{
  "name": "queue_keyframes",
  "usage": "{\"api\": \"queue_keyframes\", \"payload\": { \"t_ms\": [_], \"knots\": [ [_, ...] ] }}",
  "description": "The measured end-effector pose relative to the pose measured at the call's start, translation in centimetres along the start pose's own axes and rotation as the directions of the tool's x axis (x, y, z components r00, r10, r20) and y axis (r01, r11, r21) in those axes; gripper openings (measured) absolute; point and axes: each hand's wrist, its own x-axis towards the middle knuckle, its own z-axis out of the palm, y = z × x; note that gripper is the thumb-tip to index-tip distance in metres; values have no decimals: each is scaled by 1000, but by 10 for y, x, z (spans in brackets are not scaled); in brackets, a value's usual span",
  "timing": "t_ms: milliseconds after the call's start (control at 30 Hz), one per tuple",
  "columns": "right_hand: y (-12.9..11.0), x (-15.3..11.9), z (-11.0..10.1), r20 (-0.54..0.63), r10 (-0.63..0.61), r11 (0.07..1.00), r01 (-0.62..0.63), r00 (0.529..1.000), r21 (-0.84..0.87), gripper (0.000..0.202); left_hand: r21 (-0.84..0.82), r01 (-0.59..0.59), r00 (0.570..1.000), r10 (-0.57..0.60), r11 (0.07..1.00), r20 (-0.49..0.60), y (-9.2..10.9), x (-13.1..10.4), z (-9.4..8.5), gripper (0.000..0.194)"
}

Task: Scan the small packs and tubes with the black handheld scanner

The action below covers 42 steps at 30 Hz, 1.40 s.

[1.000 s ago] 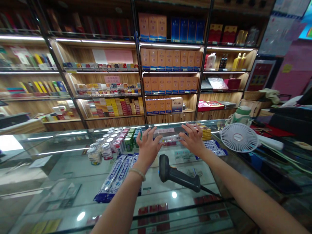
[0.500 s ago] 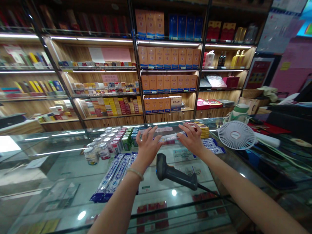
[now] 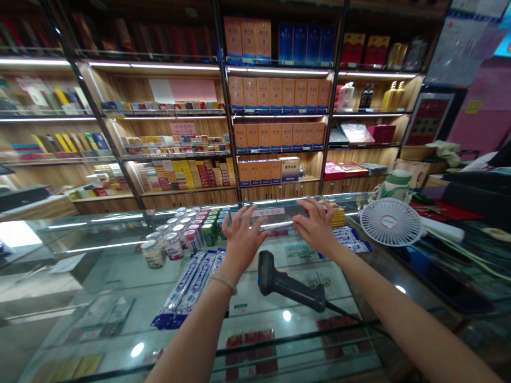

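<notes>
A long, narrow packet [image 3: 278,225], pale and shiny, spans the gap between my two hands above the far side of the glass counter. My left hand [image 3: 242,234] has its thumb and fingertips at the packet's left end. At the other end my right hand [image 3: 315,223] pinches it, its fingers covering that part. Almost edge-on, the packet shows no readable print. Nearer me, a black barcode scanner [image 3: 291,284] lies on the glass. Blue-and-white long packets [image 3: 191,287] lie beside my left forearm.
Several small jars and cans [image 3: 187,229] stand left of my hands. Yellow boxes [image 3: 336,214] and more blue-white packets [image 3: 351,239] sit at the right. A white fan [image 3: 391,222] and a green-white bottle [image 3: 396,183] stand farther right. The scanner's cable [image 3: 343,311] trails right.
The packet between my hands has tipped from showing its broad face to a thin edge. Both hands stay nearly in place; the whole view has shifted slightly.
</notes>
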Motion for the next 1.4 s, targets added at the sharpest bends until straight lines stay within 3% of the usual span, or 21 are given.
{"api": "queue_keyframes", "payload": {
  "t_ms": [167,500,700,967,1400],
  "knots": [
    [7,-1,0,92,92,988,-102,991,114,16,20,-12,998,14,1000,-57,-5,-2,-2,48],
    [10,-2,2,221,75,975,-119,972,190,18,75,-52,990,62,996,-130,-7,-4,4,23],
    [10,-3,3,191,94,974,-130,977,186,20,77,-25,987,37,997,-156,-10,-4,6,19],
    [29,-3,4,108,221,952,-239,969,190,26,50,45,985,-36,998,-171,-16,-3,6,21],
    [35,-1,5,33,267,940,-268,963,212,17,86,20,984,-4,996,-179,-17,-1,6,16]
  ]
}}
